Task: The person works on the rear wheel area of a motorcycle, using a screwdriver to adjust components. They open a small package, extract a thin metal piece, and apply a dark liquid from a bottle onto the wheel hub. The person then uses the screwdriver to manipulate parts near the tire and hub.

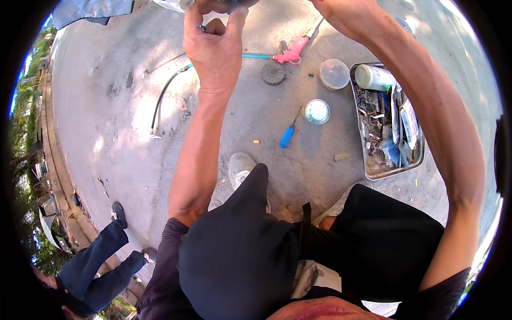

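Raised to the upper edge of the view is my left hand (214, 50), its fingers curled and the thumb pressed toward a dark object (234, 5) that the edge cuts off. A small dark-blue piece (201, 28) shows at one finger. Stretched far forward, my right hand (346, 13) also meets the upper edge; its fingers are out of view. On the ground between the arms lies a pink air blow gun (290, 52) on a teal hose (256, 56). Close to it are a round dark toothed part (273, 74) and a screwdriver with a blue handle (287, 137).
Beside my right forearm stands a metal tray (368, 175) of small parts, with a white jar (373, 78) in it. A clear tub (334, 73) and a lidded jar (317, 112) stand left of it. At lower left, a person in dark trousers (93, 261) is near a curb (56, 154).
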`<move>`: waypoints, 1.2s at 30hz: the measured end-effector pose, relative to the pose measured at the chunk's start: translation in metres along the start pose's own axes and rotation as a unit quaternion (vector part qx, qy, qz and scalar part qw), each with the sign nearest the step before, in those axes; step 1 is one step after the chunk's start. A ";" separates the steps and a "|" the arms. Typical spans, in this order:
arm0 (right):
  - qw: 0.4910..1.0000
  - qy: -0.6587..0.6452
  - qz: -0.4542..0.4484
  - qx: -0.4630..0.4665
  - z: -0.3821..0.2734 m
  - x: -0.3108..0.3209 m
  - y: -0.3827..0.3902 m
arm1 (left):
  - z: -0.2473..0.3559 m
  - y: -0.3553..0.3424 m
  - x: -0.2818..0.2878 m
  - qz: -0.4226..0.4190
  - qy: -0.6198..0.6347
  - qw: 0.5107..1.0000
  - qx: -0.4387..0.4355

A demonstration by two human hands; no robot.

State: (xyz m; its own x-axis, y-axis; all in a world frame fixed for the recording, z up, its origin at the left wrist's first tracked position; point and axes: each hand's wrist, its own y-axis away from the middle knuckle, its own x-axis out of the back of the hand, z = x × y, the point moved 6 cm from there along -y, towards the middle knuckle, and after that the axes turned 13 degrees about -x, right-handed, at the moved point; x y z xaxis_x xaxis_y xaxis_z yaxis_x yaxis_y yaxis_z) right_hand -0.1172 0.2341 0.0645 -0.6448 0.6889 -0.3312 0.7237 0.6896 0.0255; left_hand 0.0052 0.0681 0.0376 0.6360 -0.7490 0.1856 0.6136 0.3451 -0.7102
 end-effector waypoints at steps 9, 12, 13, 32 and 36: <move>0.998 0.007 0.058 -0.011 -0.008 -0.003 0.009 | 0.003 -0.014 -0.007 0.015 0.028 0.999 0.026; 0.999 0.003 0.055 -0.002 0.005 -0.007 0.009 | -0.013 -0.002 0.004 0.040 0.059 0.996 0.044; 0.998 0.010 0.058 0.009 0.001 -0.004 0.012 | -0.018 0.000 0.004 0.054 0.086 0.993 0.057; 0.964 0.260 0.047 0.026 0.000 0.041 0.045 | 0.002 0.000 -0.012 0.130 0.021 0.990 0.056; 0.920 0.372 0.072 0.099 -0.005 0.024 0.056 | -0.003 0.006 -0.009 0.137 0.054 0.982 0.122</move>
State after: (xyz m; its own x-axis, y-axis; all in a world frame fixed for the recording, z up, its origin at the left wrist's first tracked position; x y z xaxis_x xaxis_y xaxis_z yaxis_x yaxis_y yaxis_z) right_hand -0.0932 0.2909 0.0624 -0.4758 0.7825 0.4016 0.7978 0.5762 -0.1775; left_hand 0.0019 0.0748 0.0294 0.7471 -0.6608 -0.0719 0.5289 0.6564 -0.5380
